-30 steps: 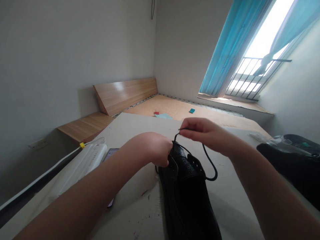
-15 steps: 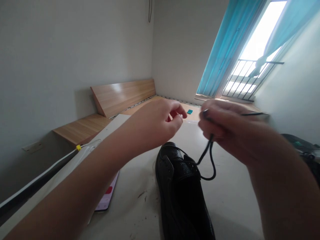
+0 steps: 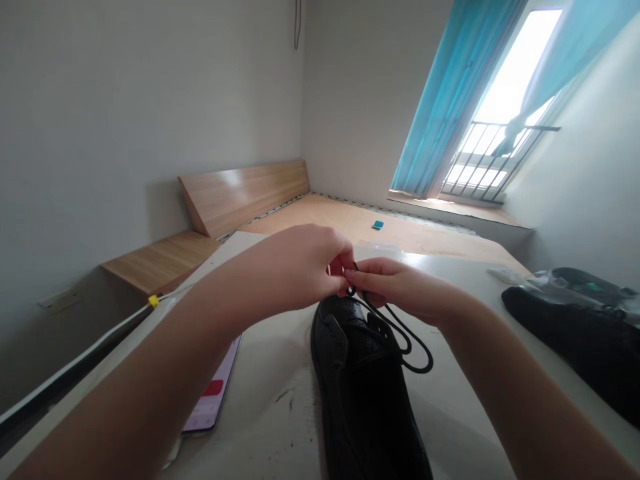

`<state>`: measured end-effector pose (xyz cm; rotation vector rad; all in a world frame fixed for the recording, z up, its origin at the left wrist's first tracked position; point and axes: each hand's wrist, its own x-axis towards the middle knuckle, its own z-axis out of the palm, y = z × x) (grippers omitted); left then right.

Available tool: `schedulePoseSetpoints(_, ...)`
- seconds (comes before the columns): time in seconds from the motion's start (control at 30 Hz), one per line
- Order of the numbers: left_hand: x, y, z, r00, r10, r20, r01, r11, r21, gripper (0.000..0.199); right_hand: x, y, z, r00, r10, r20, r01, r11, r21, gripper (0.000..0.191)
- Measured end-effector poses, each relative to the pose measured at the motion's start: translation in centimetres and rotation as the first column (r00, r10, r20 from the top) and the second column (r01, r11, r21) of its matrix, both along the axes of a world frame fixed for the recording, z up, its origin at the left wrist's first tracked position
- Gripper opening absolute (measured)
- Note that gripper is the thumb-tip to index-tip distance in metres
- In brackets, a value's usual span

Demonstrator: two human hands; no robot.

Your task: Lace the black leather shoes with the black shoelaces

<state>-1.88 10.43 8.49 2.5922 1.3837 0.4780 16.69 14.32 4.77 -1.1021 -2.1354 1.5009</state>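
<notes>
A black leather shoe [image 3: 334, 390] lies on the white tabletop, toe pointing away from me. Its black shoelace [image 3: 427, 352] runs from the eyelets on the right side and loops up to my fingers. Just above the toe, my right hand [image 3: 405, 285] pinches the lace between thumb and forefinger. Fingertip to fingertip with it, my left hand [image 3: 307, 263] is closed in a pinch around the lace end. The fingers partly cover the bit of lace between them.
A phone [image 3: 220, 393] with a lit screen lies left of the shoe, partly under my left forearm. To the right sits another black shoe [image 3: 570, 333] with clear plastic by it. A white cable [image 3: 95, 333] runs along the left edge. A small teal item [image 3: 378, 225] lies farther back.
My right hand has moved left and down with the lace, meeting my left hand above the toe. My left hand has closed on the lace. The view has shifted slightly.
</notes>
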Motion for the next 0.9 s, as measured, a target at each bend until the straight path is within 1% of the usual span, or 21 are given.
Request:
schedulePoseSetpoints(0.07,0.1,0.0,-0.1,1.0,-0.004,-0.01,0.004,1.0,-0.015,0.015,-0.1,-0.3,0.2,0.999,-0.025,0.026,0.025,0.999,-0.023,0.029)
schedulePoseSetpoints(0.17,0.0,0.1,-0.2,0.999,0.018,-0.041,-0.019,0.999,-0.042,0.014,-0.3,-0.8,0.4,0.987,-0.087,0.132,0.083,0.996,0.037,0.026)
schedulePoseSetpoints(0.23,-0.1,0.2,-0.3,0.998,0.021,-0.054,-0.025,0.997,-0.072,0.014,-0.4,-1.1,0.4,0.972,-0.103,0.209,0.085,0.992,0.094,0.027)
schedulePoseSetpoints(0.3,-0.3,0.4,-0.3,0.998,0.021,-0.054,-0.026,0.996,-0.089,0.014,-0.5,-1.1,0.2,0.971,-0.08,0.224,0.056,0.992,0.113,0.032)
schedulePoseSetpoints(0.37,-0.5,0.5,-0.2,0.999,0.014,-0.047,-0.018,0.996,-0.084,0.016,-0.4,-0.9,0.0,0.98,-0.061,0.19,0.038,0.992,0.122,0.039)
schedulePoseSetpoints(0.47,-0.6,0.7,-0.1,1.0,-0.002,-0.007,0.001,0.998,-0.056,0.017,-0.3,-0.6,-0.2,0.989,-0.066,0.131,0.043,0.984,0.172,0.048)
schedulePoseSetpoints(0.53,-0.6,0.6,0.0,1.0,-0.001,0.012,0.002,1.0,-0.03,0.018,-0.2,-0.7,-0.1,0.997,-0.026,0.078,0.009,0.978,0.209,0.05)
schedulePoseSetpoints(0.6,-0.7,0.5,0.2,1.0,0.004,0.017,-0.004,1.0,-0.017,0.018,-0.2,-0.8,0.1,0.998,0.046,0.032,-0.053,0.968,0.244,0.048)
schedulePoseSetpoints(0.67,-0.8,0.3,0.4,0.999,0.009,0.031,-0.008,1.0,-0.014,0.018,-0.3,-0.9,0.2,0.996,0.09,0.025,-0.094,0.959,0.266,0.042)
schedulePoseSetpoints(0.73,-0.9,0.2,0.6,0.999,0.024,0.045,-0.024,1.0,-0.007,0.019,-0.5,-0.8,0.1,0.998,0.066,0.021,-0.069,0.97,0.233,0.036)
schedulePoseSetpoints(0.8,-0.9,0.2,0.6,0.998,0.037,0.046,-0.037,0.999,0.0,0.019,-0.7,-0.7,-0.2,1.0,-0.011,-0.013,0.013,0.983,0.184,0.033)
schedulePoseSetpoints(0.83,-0.9,0.3,0.6,0.998,0.037,0.045,-0.037,0.999,0.001,0.019,-0.8,-0.6,-0.3,0.998,-0.049,-0.034,0.055,0.982,0.182,0.032)
schedulePoseSetpoints(0.9,-0.9,0.4,0.6,0.998,0.032,0.044,-0.033,0.999,0.005,0.018,-0.9,-0.5,-0.4,0.995,-0.088,-0.043,0.096,0.965,0.246,0.029)
